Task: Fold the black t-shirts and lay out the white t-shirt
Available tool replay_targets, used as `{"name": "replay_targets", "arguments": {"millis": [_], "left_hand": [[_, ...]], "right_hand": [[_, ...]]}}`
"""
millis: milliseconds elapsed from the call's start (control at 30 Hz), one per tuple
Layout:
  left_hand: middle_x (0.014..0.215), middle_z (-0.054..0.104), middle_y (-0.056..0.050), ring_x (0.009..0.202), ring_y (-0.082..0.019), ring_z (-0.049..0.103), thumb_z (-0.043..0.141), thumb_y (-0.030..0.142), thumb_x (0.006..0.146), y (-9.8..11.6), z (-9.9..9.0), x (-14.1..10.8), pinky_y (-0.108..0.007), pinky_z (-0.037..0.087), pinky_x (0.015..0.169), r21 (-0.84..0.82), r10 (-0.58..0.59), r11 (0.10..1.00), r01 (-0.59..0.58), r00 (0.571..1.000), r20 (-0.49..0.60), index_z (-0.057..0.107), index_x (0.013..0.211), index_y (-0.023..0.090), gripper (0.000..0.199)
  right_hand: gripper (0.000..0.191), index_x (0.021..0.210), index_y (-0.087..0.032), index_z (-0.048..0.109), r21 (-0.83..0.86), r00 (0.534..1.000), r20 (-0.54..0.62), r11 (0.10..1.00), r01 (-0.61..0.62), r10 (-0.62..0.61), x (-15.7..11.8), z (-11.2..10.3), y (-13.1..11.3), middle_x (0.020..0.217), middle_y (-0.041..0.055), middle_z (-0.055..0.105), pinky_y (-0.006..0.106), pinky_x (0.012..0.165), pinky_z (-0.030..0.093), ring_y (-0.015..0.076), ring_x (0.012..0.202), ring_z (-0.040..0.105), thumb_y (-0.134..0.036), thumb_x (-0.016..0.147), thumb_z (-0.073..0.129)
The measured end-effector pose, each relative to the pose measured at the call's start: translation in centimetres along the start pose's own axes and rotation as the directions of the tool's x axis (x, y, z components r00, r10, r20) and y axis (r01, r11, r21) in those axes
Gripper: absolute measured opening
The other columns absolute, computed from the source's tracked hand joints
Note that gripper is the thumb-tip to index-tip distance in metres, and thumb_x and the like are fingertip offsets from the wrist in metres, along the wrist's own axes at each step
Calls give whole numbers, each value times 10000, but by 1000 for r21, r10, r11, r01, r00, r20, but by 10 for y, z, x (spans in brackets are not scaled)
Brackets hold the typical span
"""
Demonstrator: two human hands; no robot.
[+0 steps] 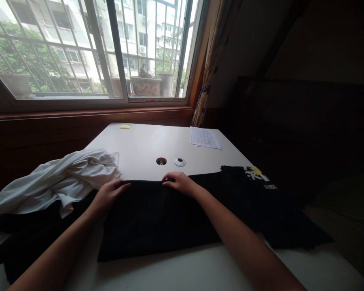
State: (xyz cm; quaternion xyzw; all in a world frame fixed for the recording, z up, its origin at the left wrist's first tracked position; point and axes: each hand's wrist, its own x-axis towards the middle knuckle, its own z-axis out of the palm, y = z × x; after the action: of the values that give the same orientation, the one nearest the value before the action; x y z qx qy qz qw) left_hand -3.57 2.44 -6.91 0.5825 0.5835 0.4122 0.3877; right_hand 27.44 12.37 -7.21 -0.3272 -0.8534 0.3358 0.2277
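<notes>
A black garment, which looks like a T-shirt, lies spread across the white table. Its right part carries a white and yellow print with letters. My left hand pinches the far left corner of the cloth between thumb and fingers. Further right along the same far edge, my right hand grips the fabric, its fingers curled over the edge. Close to my left hand sits a crumpled white cloth, lying over dark clothing at the table's left side.
Beyond the garment are a round hole in the tabletop and a white round cover. Printed sheets lie at the back right, yellow sticky notes at the back left. A barred window and a curtain stand behind.
</notes>
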Motion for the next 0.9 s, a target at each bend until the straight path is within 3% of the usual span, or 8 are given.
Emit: {"name": "replay_targets", "arguments": {"millis": [100,200,333,467,567,733,900], "left_hand": [[691,691,-21,642,-206,619,700,641,790,6,-1,-3,-266,482,562,85,61,995,-57,997,-38,753,843,172,474],[572,575,19,545,-145,506,648,643,829,13,-2,-9,-239,401,514,246,195,955,-169,977,-88,703,718,178,481],[555,545,22,515,-125,469,594,609,888,24,-3,-20,-254,370,541,505,445,796,-334,888,-115,630,637,193,487],[551,508,25,501,-118,449,608,618,887,35,-8,-32,-266,341,536,646,556,677,-352,820,-136,564,599,200,509],[523,481,34,472,-114,429,629,634,865,44,-14,-37,-271,344,512,622,559,698,-355,813,-163,549,586,206,517],[718,668,5,581,-154,585,673,594,854,55,-17,-40,-282,481,565,482,546,764,-430,828,-128,704,829,235,361],[940,661,-17,843,-196,653,735,460,863,57,-11,-43,-331,566,758,467,659,710,-527,732,-176,688,819,248,222]], "right_hand": [[152,1002,-218,751,35,1000,0,999,7,-7,0,-5,-2,1009,45,751,356,898,537,211,973,698,-326,904,708],[207,1070,-221,743,43,999,-8,998,39,-39,-1,-7,-10,1041,56,747,369,918,543,213,991,699,-324,891,727],[469,1314,-256,637,36,982,-8,981,190,-190,0,2,-34,1113,53,730,354,927,548,196,1016,692,-282,864,765],[513,1409,-300,562,14,951,0,951,310,-310,4,13,-61,1243,50,702,358,985,527,189,1108,674,-183,922,675],[462,1385,-295,590,2,945,-17,945,327,-327,5,13,-69,1247,51,705,365,994,525,193,1118,675,-164,944,632],[429,1354,-279,618,25,946,-31,946,324,-324,1,6,-69,1158,54,727,352,939,550,191,1023,699,-213,933,672],[398,1351,-278,627,32,927,13,927,373,-374,1,12,-81,1187,59,705,332,946,542,196,1051,685,-266,954,656]]}}
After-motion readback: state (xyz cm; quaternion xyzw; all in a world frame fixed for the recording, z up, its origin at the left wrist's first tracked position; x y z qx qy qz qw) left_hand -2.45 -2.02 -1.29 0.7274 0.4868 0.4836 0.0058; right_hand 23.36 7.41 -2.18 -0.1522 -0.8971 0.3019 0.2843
